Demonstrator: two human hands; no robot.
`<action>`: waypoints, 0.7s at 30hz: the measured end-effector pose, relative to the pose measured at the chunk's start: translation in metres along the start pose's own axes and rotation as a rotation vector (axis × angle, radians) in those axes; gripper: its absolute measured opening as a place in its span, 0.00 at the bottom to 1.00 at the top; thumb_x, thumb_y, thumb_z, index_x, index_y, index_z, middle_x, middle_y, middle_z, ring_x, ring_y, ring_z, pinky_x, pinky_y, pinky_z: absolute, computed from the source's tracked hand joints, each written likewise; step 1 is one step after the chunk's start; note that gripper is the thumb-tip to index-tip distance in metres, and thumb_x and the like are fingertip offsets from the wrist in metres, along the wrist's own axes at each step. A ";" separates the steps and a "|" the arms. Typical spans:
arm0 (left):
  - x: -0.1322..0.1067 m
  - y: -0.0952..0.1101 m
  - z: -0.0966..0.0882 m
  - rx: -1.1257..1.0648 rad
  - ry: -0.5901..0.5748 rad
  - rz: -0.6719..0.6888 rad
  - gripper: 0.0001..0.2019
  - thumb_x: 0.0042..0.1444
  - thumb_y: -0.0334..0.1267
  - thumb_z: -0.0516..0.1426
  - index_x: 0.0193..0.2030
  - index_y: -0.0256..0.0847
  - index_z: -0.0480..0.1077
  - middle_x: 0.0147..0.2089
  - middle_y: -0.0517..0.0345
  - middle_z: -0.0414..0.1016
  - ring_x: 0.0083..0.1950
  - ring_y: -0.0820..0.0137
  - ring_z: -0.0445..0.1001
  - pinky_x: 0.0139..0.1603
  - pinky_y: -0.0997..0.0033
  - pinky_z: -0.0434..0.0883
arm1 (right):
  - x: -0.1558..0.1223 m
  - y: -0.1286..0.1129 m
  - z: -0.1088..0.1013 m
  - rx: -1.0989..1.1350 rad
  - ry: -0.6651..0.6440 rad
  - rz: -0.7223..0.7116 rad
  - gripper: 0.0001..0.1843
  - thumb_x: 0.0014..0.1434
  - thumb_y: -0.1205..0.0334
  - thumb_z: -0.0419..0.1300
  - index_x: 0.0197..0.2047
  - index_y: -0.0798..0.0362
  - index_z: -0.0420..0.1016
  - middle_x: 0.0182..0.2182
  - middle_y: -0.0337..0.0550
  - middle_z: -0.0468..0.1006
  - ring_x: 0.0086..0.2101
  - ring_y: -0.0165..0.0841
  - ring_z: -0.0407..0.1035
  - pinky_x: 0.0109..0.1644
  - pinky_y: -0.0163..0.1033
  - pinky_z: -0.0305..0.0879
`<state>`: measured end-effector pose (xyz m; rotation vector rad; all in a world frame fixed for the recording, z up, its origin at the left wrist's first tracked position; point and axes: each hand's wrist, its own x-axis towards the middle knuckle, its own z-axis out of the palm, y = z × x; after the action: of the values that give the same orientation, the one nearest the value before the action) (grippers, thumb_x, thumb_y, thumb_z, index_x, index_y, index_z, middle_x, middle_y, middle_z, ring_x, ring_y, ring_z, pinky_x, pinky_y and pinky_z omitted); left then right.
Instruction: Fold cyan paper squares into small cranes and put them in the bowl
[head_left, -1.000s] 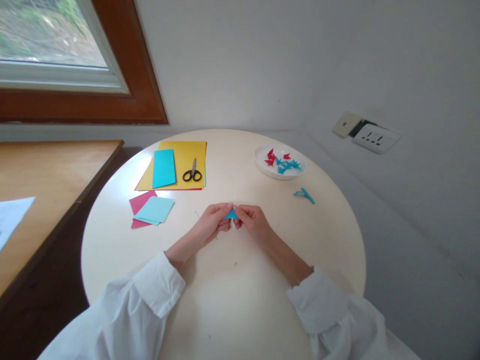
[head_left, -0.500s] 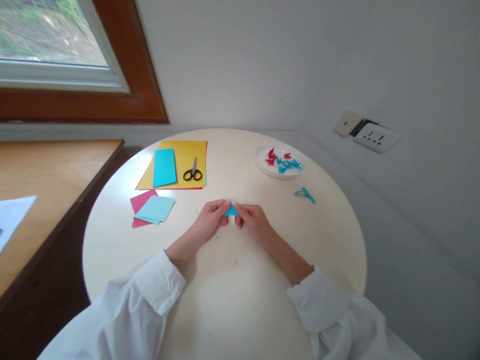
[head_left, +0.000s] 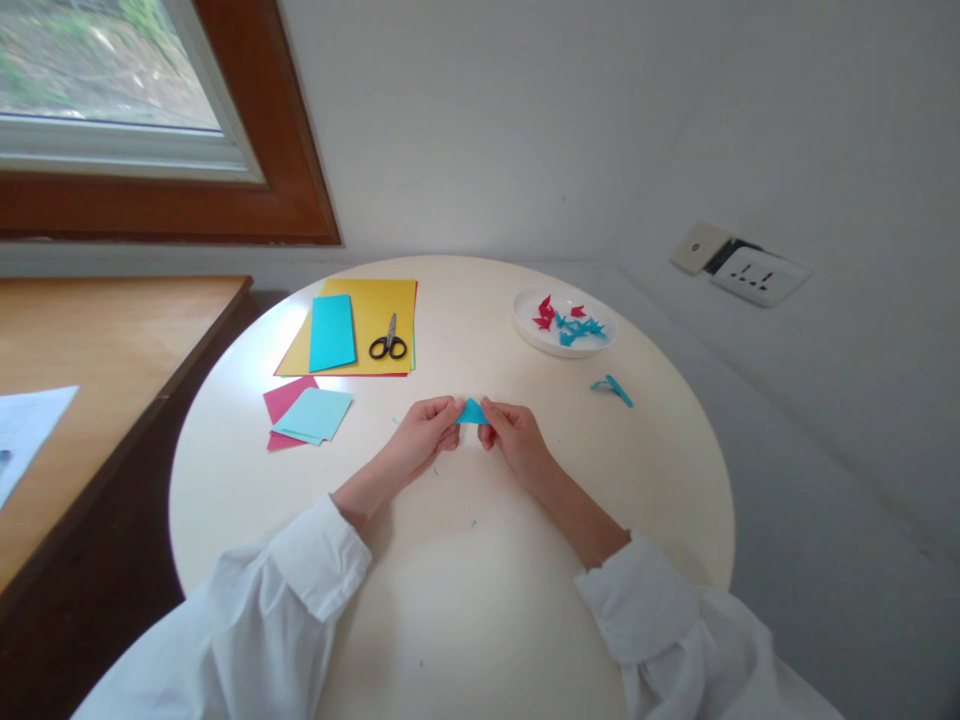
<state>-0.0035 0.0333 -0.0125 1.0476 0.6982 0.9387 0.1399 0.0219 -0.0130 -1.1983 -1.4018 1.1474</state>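
Note:
A small folded piece of blue paper (head_left: 472, 411) is pinched between my two hands above the middle of the round cream table (head_left: 660, 470). My left hand (head_left: 424, 433) grips its left end with closed fingers. My right hand (head_left: 512, 436) grips its right end, thumb and fingers pressed together. Both wrists come out of white sleeves.
A white plate (head_left: 564, 338) with several small red and blue folded paper pieces stands at the back right, a blue paper scrap (head_left: 613, 389) near it. Black scissors (head_left: 388, 342) and a blue sheet (head_left: 331, 332) lie on yellow paper (head_left: 375, 305). Pink and light-blue sheets (head_left: 309, 416) lie left. A wooden desk (head_left: 90, 350) stands left.
The blue paper shows wider between my fingertips now. Both hands have shifted slightly up and away from me.

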 end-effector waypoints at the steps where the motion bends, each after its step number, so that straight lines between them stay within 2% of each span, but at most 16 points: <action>1: 0.000 -0.001 -0.001 0.019 -0.002 -0.001 0.19 0.51 0.48 0.58 0.20 0.37 0.58 0.16 0.69 0.50 0.19 0.81 0.50 0.21 0.76 0.48 | 0.000 0.000 0.000 0.009 -0.002 0.004 0.29 0.53 0.39 0.50 0.13 0.53 0.61 0.12 0.36 0.62 0.18 0.26 0.56 0.26 0.36 0.53; 7: 0.000 -0.001 -0.001 0.058 0.014 -0.013 0.20 0.50 0.50 0.58 0.20 0.38 0.58 0.15 0.69 0.50 0.18 0.81 0.50 0.21 0.76 0.48 | 0.000 -0.001 0.000 -0.026 0.008 -0.030 0.26 0.50 0.42 0.55 0.13 0.53 0.61 0.12 0.34 0.61 0.18 0.25 0.53 0.24 0.35 0.49; 12: 0.000 0.001 0.002 0.043 0.019 -0.013 0.22 0.49 0.51 0.58 0.19 0.38 0.56 0.15 0.69 0.49 0.18 0.81 0.50 0.21 0.76 0.48 | 0.001 -0.003 0.000 0.017 0.064 -0.058 0.25 0.51 0.45 0.55 0.13 0.52 0.60 0.12 0.34 0.60 0.17 0.25 0.53 0.24 0.35 0.51; 17: 0.000 0.000 0.001 0.083 0.017 -0.003 0.22 0.48 0.52 0.58 0.19 0.38 0.57 0.15 0.69 0.50 0.18 0.81 0.51 0.20 0.76 0.49 | 0.002 0.001 0.000 0.040 0.063 -0.038 0.24 0.52 0.46 0.55 0.13 0.52 0.60 0.12 0.34 0.61 0.17 0.25 0.53 0.24 0.35 0.51; 21: 0.000 -0.001 0.002 0.091 0.079 0.017 0.22 0.50 0.52 0.57 0.19 0.38 0.56 0.14 0.69 0.52 0.17 0.81 0.52 0.20 0.77 0.52 | 0.003 0.002 0.000 0.025 0.065 -0.042 0.24 0.52 0.47 0.55 0.13 0.53 0.60 0.12 0.34 0.61 0.17 0.25 0.53 0.24 0.35 0.49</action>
<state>-0.0010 0.0325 -0.0123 1.1023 0.8048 0.9746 0.1401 0.0247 -0.0148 -1.1732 -1.3541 1.0842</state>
